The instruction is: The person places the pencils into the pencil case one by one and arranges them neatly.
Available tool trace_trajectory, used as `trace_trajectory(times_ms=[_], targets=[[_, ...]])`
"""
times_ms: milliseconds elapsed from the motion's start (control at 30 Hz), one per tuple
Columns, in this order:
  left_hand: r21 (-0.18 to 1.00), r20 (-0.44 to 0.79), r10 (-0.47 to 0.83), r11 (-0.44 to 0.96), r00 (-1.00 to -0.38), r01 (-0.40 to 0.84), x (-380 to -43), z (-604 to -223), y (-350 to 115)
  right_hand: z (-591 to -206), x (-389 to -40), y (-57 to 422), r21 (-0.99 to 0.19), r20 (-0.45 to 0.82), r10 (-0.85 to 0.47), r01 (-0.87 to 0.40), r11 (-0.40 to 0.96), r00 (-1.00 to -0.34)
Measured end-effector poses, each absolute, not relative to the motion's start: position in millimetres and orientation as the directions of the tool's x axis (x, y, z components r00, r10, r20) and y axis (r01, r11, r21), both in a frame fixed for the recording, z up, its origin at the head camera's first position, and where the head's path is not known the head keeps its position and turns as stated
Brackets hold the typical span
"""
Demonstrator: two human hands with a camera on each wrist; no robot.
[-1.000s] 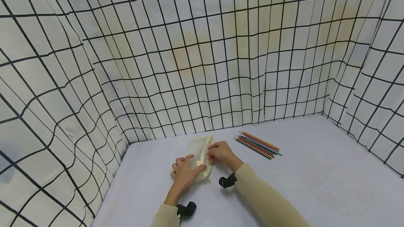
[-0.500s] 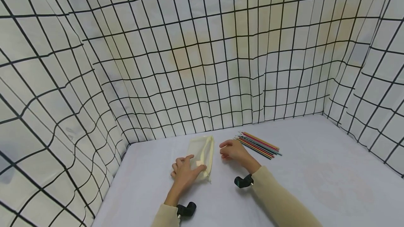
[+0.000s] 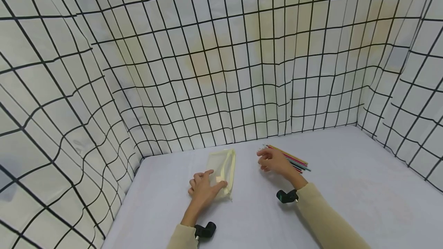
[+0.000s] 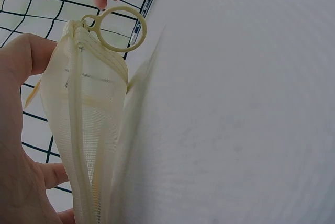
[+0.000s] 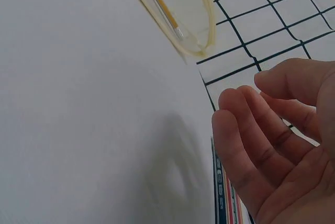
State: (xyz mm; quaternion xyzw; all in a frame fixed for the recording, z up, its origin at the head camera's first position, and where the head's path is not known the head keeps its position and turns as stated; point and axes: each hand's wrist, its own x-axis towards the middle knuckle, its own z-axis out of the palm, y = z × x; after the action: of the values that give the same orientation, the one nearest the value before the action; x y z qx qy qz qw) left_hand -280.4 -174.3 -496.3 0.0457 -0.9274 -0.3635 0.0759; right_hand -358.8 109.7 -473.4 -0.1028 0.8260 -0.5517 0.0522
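Note:
My left hand (image 3: 204, 191) grips the near part of a cream mesh zip pouch (image 3: 228, 164), thumb by the zipper side and fingers on the other side. In the left wrist view the zip pouch (image 4: 89, 109) stands with its zipper along the face and a round pull ring (image 4: 142, 30) at its end. The right wrist view shows a yellow pencil (image 5: 159, 1) inside the mesh. My right hand (image 3: 275, 162) is above the table at the near left of a bunch of colored pencils (image 3: 294, 160), fingers loosely bent and nothing between them. It hides part of that bunch.
A white cloth covers the table (image 3: 249, 218). Behind and at both sides rise white walls with a black grid (image 3: 221, 68). A black wrist camera (image 3: 205, 229) sits on the left wrist, another wrist camera (image 3: 287, 196) on the right.
My right hand has left the pouch's zipper side and moved right to the colored pencils. The left hand stays on the pouch, which has hardly moved.

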Motion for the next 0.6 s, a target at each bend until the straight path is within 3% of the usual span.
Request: trace_trajectory(times_ms=[367, 600], targets=[[0.679, 0.107, -0.142, 0.733, -0.984, -0.032, -280, -496, -174, -470, -364, 134, -0.740, 0.192, -0.255, -0.311, 0.597, -0.948], [0.672, 0.112, -0.134, 0.741, -0.985, -0.024, -280, -498, -175, -470, -367, 147, -0.611, 0.205, -0.299, -0.360, 0.705, -0.932]])
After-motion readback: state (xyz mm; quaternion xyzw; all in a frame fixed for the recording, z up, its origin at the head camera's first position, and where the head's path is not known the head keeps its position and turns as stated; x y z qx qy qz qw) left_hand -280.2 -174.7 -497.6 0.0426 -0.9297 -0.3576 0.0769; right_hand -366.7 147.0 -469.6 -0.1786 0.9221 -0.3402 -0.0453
